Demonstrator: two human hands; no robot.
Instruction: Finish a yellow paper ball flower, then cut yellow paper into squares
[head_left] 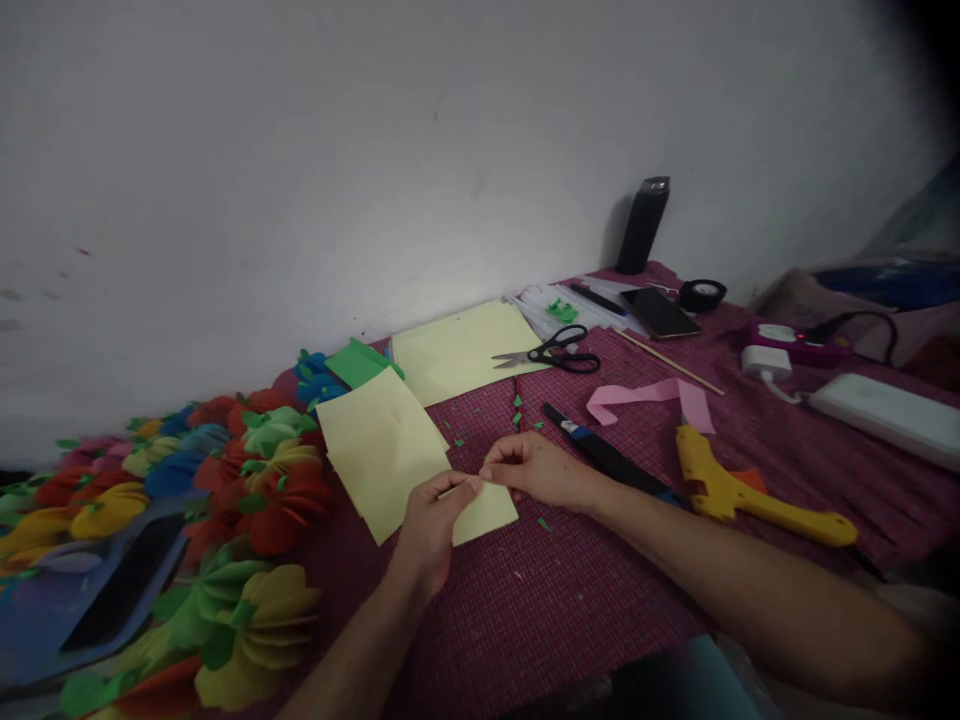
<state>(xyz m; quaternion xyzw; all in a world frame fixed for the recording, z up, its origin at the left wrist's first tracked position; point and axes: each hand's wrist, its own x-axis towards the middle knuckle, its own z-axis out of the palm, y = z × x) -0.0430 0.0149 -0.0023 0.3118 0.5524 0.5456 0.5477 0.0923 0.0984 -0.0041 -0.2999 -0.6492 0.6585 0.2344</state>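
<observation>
Both grips are on it: left grip (430,522) and right grip (541,470) pinch pale yellow paper (487,513) by its far edge, over the bench's (480,615) near half. Looks light, bendable, easily creased; edges seem the safest hold. The paper spreads nearward from the fingertips.

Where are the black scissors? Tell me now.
In the head view, the black scissors lie just right of centre, beyond the right hand, blades resting over the large pale yellow sheets.
</observation>
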